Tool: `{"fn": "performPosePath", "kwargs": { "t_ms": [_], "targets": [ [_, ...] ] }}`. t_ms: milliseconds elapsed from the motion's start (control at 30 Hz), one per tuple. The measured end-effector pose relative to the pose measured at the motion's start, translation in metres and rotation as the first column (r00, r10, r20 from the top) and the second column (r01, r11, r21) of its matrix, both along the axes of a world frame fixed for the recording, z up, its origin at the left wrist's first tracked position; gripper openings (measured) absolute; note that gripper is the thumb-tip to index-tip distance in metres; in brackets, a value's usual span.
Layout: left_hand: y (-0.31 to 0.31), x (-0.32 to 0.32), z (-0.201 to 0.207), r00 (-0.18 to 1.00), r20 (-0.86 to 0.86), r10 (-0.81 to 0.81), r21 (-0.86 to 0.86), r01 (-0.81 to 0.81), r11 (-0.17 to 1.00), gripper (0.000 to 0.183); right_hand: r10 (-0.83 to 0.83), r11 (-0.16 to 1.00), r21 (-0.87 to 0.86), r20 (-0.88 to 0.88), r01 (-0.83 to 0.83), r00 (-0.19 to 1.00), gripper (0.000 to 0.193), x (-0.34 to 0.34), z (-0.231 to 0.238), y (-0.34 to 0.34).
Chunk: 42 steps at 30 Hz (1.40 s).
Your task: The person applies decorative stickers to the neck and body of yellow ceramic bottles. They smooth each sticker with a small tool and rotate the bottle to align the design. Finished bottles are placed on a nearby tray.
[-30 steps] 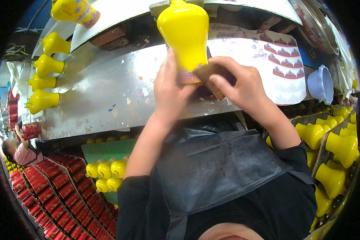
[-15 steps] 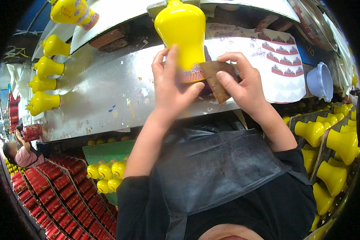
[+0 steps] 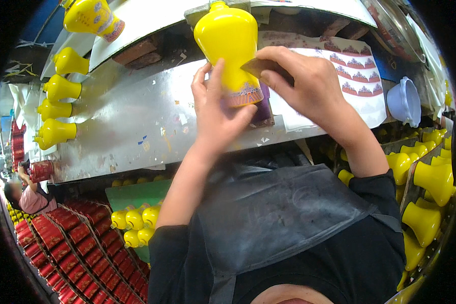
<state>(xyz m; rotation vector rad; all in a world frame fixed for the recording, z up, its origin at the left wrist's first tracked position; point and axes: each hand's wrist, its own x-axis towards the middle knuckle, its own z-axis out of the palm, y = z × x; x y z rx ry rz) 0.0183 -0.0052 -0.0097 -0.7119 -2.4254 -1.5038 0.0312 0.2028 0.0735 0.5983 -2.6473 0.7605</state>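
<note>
A glossy yellow vase (image 3: 225,35) lies on its side on the bench, its neck pointing away from me. Round its foot runs a patterned decal band (image 3: 247,94) in blue, white and orange. My left hand (image 3: 213,116) grips the vase's left side near the foot, thumb toward the base, fingers slightly blurred. Pinched in my right hand (image 3: 309,83) is a thin, flat brown scraper (image 3: 268,68), its tip close to the vase's right side above the band. Whether the tip touches the vase I cannot tell. A purple pad (image 3: 262,109) shows beside the foot.
Right of the vase lies a white decal sheet (image 3: 359,109), with a pale blue basin (image 3: 404,101) beyond it. Several yellow vases (image 3: 63,87) line the bench's left end; more fill racks (image 3: 420,220) at right. Red vases (image 3: 81,233) and a co-worker (image 3: 33,197) are at left.
My right hand with the scraper has lifted away from the band to higher along the vase's right side. The foot's band shows more fully; the vase has shifted slightly. My left hand has barely moved.
</note>
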Motion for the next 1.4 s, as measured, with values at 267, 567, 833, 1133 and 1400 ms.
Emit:
{"fn": "performPosePath", "kwargs": {
  "t_ms": [267, 567, 833, 1133, 1400],
  "targets": [
    [0.001, -0.006, -0.001, 0.984, -0.159, 0.078, -0.111, -0.096, 0.989, 0.093, -0.162, 0.925, -0.262, 0.386, 0.276, 0.908, 0.024, 0.034, -0.044, 0.005],
    [0.009, -0.002, 0.002, 0.96, -0.25, 0.128, -0.225, -0.186, 0.956, 0.086, -0.066, 0.895, -0.38, 0.405, 0.233, 0.912, 0.023, 0.044, -0.037, -0.018],
    [0.003, -0.005, -0.003, 0.984, -0.149, 0.097, -0.032, -0.103, 0.994, 0.086, -0.135, 0.749, -0.554, 0.409, 0.363, 0.902, 0.022, 0.039, -0.042, -0.011],
    [-0.002, -0.007, -0.005, 0.987, -0.146, 0.062, -0.095, -0.077, 0.993, 0.093, -0.157, 0.81, -0.461, 0.423, 0.362, 0.892, 0.022, 0.04, -0.052, -0.013],
    [0.008, 0.005, 0.002, 0.96, -0.233, 0.154, -0.296, -0.221, 0.929, 0.091, -0.123, 0.821, -0.469, 0.409, 0.325, 0.904, 0.021, 0.053, -0.052, -0.022]
  ]
}}
